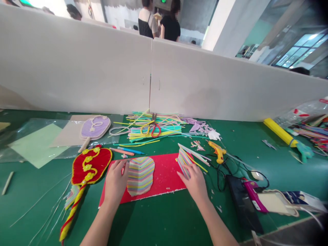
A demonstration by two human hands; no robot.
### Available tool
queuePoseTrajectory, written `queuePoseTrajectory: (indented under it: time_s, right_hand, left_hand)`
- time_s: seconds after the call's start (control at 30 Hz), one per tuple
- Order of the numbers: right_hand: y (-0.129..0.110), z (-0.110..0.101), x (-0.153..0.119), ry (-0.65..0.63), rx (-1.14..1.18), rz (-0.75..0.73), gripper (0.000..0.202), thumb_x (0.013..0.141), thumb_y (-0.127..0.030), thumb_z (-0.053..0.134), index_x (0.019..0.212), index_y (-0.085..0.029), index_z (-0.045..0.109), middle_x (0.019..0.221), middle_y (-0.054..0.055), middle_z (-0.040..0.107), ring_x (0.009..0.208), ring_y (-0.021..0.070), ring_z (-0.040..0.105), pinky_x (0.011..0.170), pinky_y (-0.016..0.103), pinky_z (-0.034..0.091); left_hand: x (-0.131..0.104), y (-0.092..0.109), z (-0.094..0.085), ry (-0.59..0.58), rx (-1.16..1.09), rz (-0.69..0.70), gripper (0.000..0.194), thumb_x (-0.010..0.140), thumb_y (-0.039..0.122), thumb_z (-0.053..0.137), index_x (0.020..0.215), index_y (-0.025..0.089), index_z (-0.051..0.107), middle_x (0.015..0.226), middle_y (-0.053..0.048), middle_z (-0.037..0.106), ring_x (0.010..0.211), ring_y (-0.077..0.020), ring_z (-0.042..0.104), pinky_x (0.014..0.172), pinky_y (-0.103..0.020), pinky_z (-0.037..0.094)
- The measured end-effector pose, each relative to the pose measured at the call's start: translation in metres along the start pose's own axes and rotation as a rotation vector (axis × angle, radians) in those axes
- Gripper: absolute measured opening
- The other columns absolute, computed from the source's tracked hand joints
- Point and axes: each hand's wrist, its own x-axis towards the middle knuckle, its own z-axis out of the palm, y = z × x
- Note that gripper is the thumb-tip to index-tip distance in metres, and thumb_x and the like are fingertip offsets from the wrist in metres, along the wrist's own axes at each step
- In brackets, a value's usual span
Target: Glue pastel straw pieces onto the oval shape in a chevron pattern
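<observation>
A rounded panel of pastel striped pipe cleaners [140,176] lies on a red board [166,174]. My left hand [115,179] rests at the panel's left edge, fingers stretched forward and the thumb a little apart. At the board's right end, my right hand [195,181] has its thumb and fingers on a smaller striped piece of pipe cleaners [183,159]; the grip is partly hidden. Loose pastel strips [196,155] stick out beside that piece. Left of the board lies a red and yellow fan [89,167] with a twisted handle.
Behind are a purple fan [95,127], markers [130,150], a pile of pipe cleaners [164,131] and scissors [151,127]. To the right lie a yellow glue gun [217,151], cables and a dark tablet-like object [242,201]. A pale partition [192,78] borders the green table.
</observation>
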Motion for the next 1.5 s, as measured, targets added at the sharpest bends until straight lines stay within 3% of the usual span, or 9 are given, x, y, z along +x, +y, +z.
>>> queuePoseTrajectory:
  time_s: [0.27,0.53,0.77,0.93,1.13,1.27,1.5]
  right_hand:
    - [0.001,0.002,-0.006,-0.029,-0.041,-0.067,0.022,0.089,-0.026,0.050,0.100,-0.022,0.068,0.094,0.008,0.066,0.088,0.0234,0.060,0.081,0.037,0.046]
    - [0.028,-0.005,0.002,-0.052,-0.109,-0.133,0.025,0.091,-0.020,0.047,0.099,-0.023,0.070,0.094,0.005,0.070,0.085,0.0211,0.061,0.078,0.035,0.042]
    - [0.056,-0.020,0.009,-0.025,-0.160,-0.085,0.021,0.091,-0.023,0.050,0.093,-0.021,0.071,0.092,0.006,0.070,0.084,0.0218,0.061,0.071,0.035,0.043]
    - [0.045,-0.013,0.005,0.015,0.009,-0.076,0.027,0.093,-0.029,0.047,0.105,-0.020,0.069,0.102,0.008,0.069,0.096,0.0221,0.063,0.089,0.037,0.049]
    - [0.021,-0.003,-0.006,-0.274,0.120,-0.169,0.042,0.095,-0.033,0.044,0.135,-0.024,0.049,0.138,0.004,0.052,0.130,0.0242,0.045,0.107,0.044,0.041]
    - [0.018,-0.004,-0.012,-0.378,0.133,-0.112,0.046,0.096,-0.036,0.039,0.141,-0.025,0.040,0.145,0.003,0.042,0.136,0.0241,0.036,0.111,0.047,0.035]
    - [0.019,-0.011,-0.022,-0.362,0.175,-0.036,0.045,0.095,-0.036,0.041,0.139,-0.026,0.043,0.144,0.002,0.043,0.135,0.0240,0.037,0.109,0.044,0.039]
  left_hand:
    - [0.000,-0.001,0.000,-0.006,0.003,-0.002,0.035,0.091,0.037,0.038,0.094,0.017,0.066,0.101,-0.010,0.067,0.094,-0.0230,0.062,0.082,-0.032,0.048]
    - [0.000,0.001,-0.002,-0.036,0.002,0.010,0.037,0.092,0.038,0.036,0.098,0.017,0.066,0.097,-0.009,0.065,0.092,-0.0234,0.061,0.079,-0.031,0.047]
    - [0.001,0.002,-0.004,-0.037,0.041,0.058,0.038,0.093,0.036,0.035,0.101,0.017,0.066,0.096,-0.009,0.064,0.091,-0.0231,0.061,0.082,-0.031,0.046]
    - [-0.001,0.000,-0.007,-0.002,0.101,-0.002,0.035,0.093,0.035,0.036,0.101,0.016,0.064,0.098,-0.008,0.064,0.090,-0.0226,0.062,0.077,-0.030,0.046]
    - [-0.001,0.007,-0.011,0.005,0.318,-0.165,0.036,0.094,0.036,0.034,0.107,0.018,0.062,0.105,-0.008,0.062,0.088,-0.0242,0.063,0.062,-0.030,0.045]
    - [-0.001,0.003,-0.008,-0.043,0.300,-0.135,0.036,0.093,0.035,0.034,0.108,0.017,0.061,0.105,-0.009,0.063,0.093,-0.0249,0.062,0.072,-0.031,0.048]
    - [0.000,-0.010,0.005,-0.102,0.230,0.032,0.035,0.091,0.032,0.036,0.104,0.015,0.063,0.108,-0.012,0.061,0.099,-0.0269,0.058,0.090,-0.037,0.045]
